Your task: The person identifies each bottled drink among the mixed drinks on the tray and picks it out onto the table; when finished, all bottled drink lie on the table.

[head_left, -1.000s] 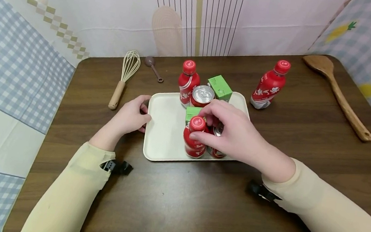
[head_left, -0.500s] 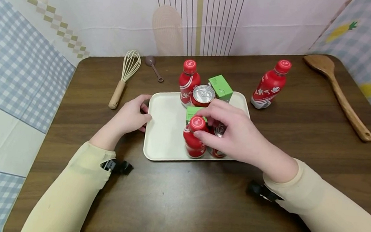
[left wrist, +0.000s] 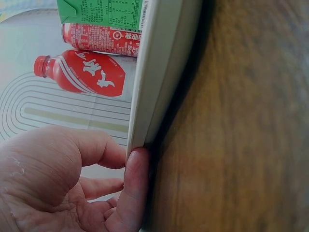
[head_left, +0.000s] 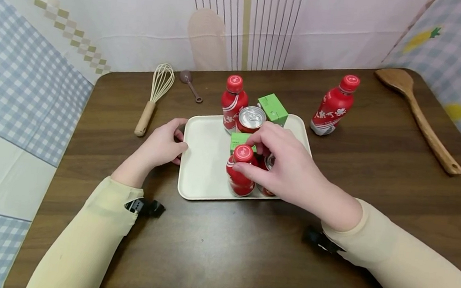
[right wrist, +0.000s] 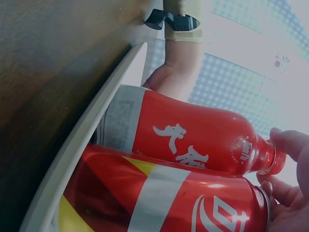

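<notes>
A cream tray (head_left: 203,178) lies on the wooden table. My left hand (head_left: 164,143) grips its left rim, thumb and fingers against the edge. On the tray's near side stands a red plastic bottle (head_left: 240,179), upright. My right hand (head_left: 288,163) holds it by the neck just under the cap, thumb on one side and fingers on the other. A red can (right wrist: 159,193) stands right beside that bottle, partly hidden by the hand in the head view. Behind are a small green carton (head_left: 239,139), another red can (head_left: 252,118), a second red bottle (head_left: 234,105) and another green carton (head_left: 273,107).
A third red bottle (head_left: 333,107) stands on the table right of the tray. Farther right lies a wooden spatula (head_left: 422,119). A whisk (head_left: 154,98) and a small measuring spoon (head_left: 191,85) lie at the back left. A patterned cloth (head_left: 143,13) hangs behind the table.
My right hand and wrist have shifted very slightly left, the bottle with them. My left hand and the tray have stayed in place.
</notes>
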The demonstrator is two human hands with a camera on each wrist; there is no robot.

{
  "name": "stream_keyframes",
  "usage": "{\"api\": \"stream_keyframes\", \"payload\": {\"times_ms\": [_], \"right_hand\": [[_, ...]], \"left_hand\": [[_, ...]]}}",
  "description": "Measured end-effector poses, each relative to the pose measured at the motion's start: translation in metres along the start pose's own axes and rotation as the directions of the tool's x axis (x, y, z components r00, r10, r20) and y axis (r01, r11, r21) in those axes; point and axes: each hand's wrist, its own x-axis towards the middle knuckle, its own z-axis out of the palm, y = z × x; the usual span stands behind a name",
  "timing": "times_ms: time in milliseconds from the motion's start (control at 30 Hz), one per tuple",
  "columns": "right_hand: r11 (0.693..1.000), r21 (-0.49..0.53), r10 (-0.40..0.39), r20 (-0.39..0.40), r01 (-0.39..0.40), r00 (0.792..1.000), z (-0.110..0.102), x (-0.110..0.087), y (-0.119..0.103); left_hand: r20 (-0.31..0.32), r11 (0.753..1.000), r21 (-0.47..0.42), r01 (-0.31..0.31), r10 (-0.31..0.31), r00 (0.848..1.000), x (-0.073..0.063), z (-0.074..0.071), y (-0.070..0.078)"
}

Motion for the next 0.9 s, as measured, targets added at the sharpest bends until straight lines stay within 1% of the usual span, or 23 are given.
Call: {"api": "stream_keyframes", "payload": {"times_ms": [100,233,400,567,667,900], "right_hand": [[1.000,0.023,-0.009,0.006,0.009,1.000,-0.0021,-0.0011,0.0004],[0.999,0.049,-0.004,0.031,0.002,1.000,-0.0037,-0.0015,0.0013],[0.999,0.045,0.001,0.064,-0.004,0.998,-0.0051,-0.0006,0.0032],[0.999,0.025,0.040,0.091,-0.042,0.995,-0.0065,-0.0012,0.0021],[0.999,0.004,0.036,0.082,-0.037,0.996,-0.0042,-0.0007,0.0018],[0.999,-0.041,0.020,-0.004,-0.020,1.000,0.0008,-0.0007,0.0006]], "left_hand": [[0.003,1.000,0.000,0.001,-0.001,1.000,0.0011,0.0008,-0.0002],[0.005,1.000,-0.001,-0.003,0.003,1.000,0.0016,0.0011,-0.0007],[-0.001,1.000,-0.004,-0.005,0.005,1.000,0.0013,0.0005,-0.0012],[0.000,1.000,-0.005,-0.012,0.012,1.000,0.0017,0.0004,-0.0007],[0.000,1.000,-0.001,-0.010,0.010,1.000,0.0015,0.0002,-0.0009],[0.000,1.000,-0.001,-0.004,0.004,1.000,0.0015,0.0011,-0.0008]]}}
